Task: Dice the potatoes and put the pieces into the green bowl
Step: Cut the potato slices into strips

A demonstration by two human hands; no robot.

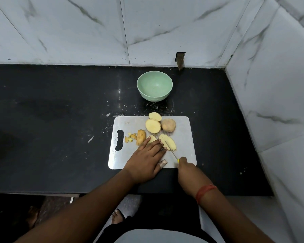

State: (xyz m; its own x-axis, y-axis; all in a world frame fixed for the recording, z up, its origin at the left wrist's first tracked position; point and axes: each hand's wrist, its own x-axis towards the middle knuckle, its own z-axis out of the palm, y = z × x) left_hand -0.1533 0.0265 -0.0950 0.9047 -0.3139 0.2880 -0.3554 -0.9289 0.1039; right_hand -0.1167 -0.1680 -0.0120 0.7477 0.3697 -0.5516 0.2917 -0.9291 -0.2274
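Seen from above, a dark counter (42, 120) holds a pale cutting board (184, 146), with an empty green bowl (154, 85) standing apart on the far side. On the board lie a whole potato (168, 125) and two cut halves (153, 126) at the far edge, a skin-on wedge (141, 137) and a few small diced pieces (130, 137) to the left. The left hand (144, 160) presses flat, fingers straight, on potato slices (170, 142) near the middle. The right hand (183, 164) grips a yellow-handled knife (171, 150), its blade lying across those slices. The cut flesh is likely firm but wet and slippery, so slices probably need pinning cut face down; the dice look light enough to scoop together.
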